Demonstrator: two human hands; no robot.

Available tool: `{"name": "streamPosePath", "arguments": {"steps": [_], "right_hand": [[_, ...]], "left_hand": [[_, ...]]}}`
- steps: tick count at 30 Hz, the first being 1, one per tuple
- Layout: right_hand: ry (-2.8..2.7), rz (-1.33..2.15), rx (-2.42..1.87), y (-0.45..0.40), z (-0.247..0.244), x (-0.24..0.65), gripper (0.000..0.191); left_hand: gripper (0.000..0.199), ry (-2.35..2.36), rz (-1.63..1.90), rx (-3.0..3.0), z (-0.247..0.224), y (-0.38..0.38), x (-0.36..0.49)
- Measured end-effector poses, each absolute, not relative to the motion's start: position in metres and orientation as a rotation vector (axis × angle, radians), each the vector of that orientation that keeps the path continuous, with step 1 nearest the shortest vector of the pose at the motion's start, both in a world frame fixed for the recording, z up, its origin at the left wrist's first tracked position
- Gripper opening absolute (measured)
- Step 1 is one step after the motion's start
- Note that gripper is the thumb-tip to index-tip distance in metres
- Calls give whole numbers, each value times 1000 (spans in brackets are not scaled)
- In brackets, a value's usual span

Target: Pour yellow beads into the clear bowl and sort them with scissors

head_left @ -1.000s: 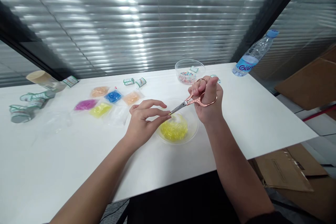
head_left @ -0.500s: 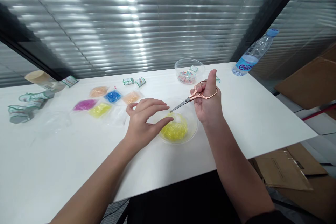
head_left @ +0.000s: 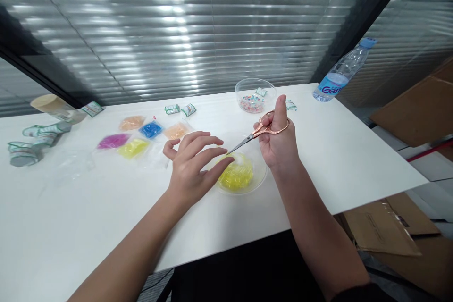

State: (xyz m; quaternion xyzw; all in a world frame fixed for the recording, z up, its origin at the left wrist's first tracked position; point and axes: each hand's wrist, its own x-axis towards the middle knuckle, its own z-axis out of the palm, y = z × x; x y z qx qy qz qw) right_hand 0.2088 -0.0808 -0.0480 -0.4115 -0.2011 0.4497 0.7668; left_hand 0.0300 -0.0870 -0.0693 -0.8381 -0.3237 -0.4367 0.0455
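Rose-gold scissors [head_left: 249, 137] are held by their handles in my right hand [head_left: 281, 139], blades closed and aimed down-left, thumb raised. My left hand [head_left: 194, 165] has its fingers spread, with thumb and index fingertips a small gap apart beside the scissors' tip. Whether they touch the tip I cannot tell. Below both hands sits a clear round bowl [head_left: 261, 177] with a heap of yellow translucent tube-like pieces [head_left: 236, 177] in it. My left fingers hide part of its left rim.
Small bags of orange, blue, purple and yellow pieces [head_left: 133, 148] lie left of the bowl. Behind stands another clear bowl [head_left: 255, 86] with colourful beads. A water bottle [head_left: 331, 86] is back right, a wooden-lidded jar [head_left: 53, 104] back left. Cardboard [head_left: 382, 226] lies beyond the right edge.
My left index finger has lowered toward the thumb, narrowing the gap near the scissors' tip. My right hand and the scissors have shifted slightly left.
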Motion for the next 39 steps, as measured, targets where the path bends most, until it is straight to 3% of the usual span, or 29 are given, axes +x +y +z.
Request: {"name": "streamPosePath", "arguments": {"steps": [39], "right_hand": [[-473, 948, -910, -83, -50, 207, 54]], "left_hand": [[9, -1050, -1297, -2677, -68, -91, 30]]}}
